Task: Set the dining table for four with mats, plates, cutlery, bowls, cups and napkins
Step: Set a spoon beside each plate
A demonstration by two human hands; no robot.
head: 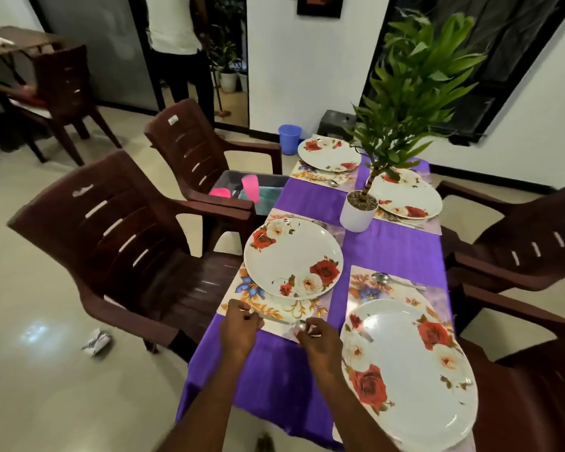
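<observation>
1. Head view: table (pixel 392 252) under a purple cloth carries four floral plates on mats.
2. Near-left plate (pixel 292 257) sits on its mat (pixel 274 308).
3. Left hand (pixel 240 327) and right hand (pixel 320 339) pinch a spoon (pixel 286 322) at that mat's near edge.

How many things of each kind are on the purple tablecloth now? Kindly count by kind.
Round white plates with red roses: 4
Floral rectangular mats: 4
Spoons clearly seen: 3
Green plant in white pot: 1
Total: 12

glossy plate (pixel 292 256), shiny perhaps satin tablecloth (pixel 392 246)
</observation>
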